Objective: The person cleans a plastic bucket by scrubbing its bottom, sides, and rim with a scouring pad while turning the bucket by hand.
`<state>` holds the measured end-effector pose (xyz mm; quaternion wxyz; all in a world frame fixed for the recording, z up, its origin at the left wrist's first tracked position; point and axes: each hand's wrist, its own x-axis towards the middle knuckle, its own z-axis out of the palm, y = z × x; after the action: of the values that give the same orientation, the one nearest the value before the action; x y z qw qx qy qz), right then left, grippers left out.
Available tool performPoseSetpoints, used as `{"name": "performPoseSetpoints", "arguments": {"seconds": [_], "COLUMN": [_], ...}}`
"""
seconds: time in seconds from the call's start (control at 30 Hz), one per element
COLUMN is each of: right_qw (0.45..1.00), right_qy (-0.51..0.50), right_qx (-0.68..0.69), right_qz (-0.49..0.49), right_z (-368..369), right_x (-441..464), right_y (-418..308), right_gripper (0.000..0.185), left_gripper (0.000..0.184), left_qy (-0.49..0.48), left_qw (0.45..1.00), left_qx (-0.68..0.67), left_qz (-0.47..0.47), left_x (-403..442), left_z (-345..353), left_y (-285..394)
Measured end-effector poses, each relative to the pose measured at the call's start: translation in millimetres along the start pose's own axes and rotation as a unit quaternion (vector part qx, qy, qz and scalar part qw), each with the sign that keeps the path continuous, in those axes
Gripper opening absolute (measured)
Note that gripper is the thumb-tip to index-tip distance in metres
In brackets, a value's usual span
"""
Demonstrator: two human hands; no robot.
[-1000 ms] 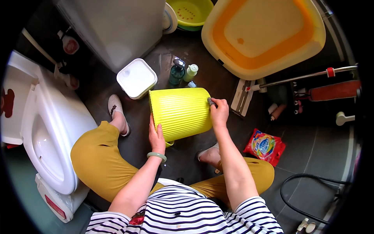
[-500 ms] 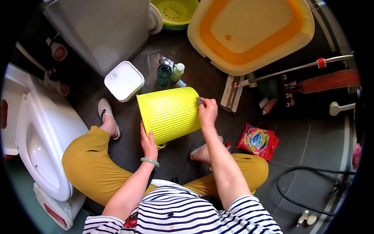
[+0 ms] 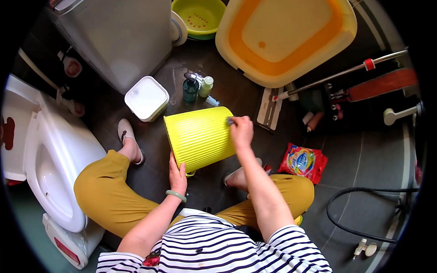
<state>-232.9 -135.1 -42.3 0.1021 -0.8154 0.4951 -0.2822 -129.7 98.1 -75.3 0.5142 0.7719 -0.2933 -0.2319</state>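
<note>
A ribbed yellow-green bucket (image 3: 200,140) lies tilted on its side above the floor, between my knees. My left hand (image 3: 177,175) grips its lower left rim, with a green bangle on the wrist. At the bucket's right end, my right hand (image 3: 241,132) is closed round a small dark scrubber (image 3: 230,121), which touches the ribbed wall. Most of the scrubber is hidden by my fingers. Beyond the bucket stand a dark teal pump bottle (image 3: 190,88) and a pale green bottle (image 3: 206,86).
A white lidded tub (image 3: 146,98) stands left of the bottles. The toilet (image 3: 54,182) is at far left, a folding orange-and-cream basin (image 3: 282,41) at the top. A red packet (image 3: 302,163) lies right, near a black hose (image 3: 328,207) and a flat mop head (image 3: 269,109).
The view has shifted. The bucket has turned slightly, and my right hand with the scrubber has moved a little along its right end. My left hand still holds the rim.
</note>
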Motion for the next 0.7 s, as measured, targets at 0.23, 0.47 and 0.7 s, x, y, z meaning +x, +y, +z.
{"name": "performPoseSetpoints", "arguments": {"seconds": [0.23,0.47,0.7], "right_qw": [0.964,0.997,0.973], "right_qy": [-0.117,-0.015,-0.080], "right_qx": [0.200,0.015,0.186], "right_qz": [-0.132,0.073,-0.106], "right_z": [13.4,-0.9,-3.6], "right_x": [-52.9,-6.8,-66.9], "right_y": [-127.2,24.6,-115.2], "right_gripper": [0.017,0.011,0.023], "left_gripper": [0.053,0.054,0.044], "left_qy": [-0.026,-0.025,0.103], "left_qw": [0.999,0.999,0.981], "left_qx": [0.019,-0.024,-0.080], "left_qz": [-0.019,-0.007,-0.142], "left_x": [-0.2,2.5,82.0], "left_z": [-7.9,1.2,-4.7], "left_y": [0.7,1.2,27.0]}}
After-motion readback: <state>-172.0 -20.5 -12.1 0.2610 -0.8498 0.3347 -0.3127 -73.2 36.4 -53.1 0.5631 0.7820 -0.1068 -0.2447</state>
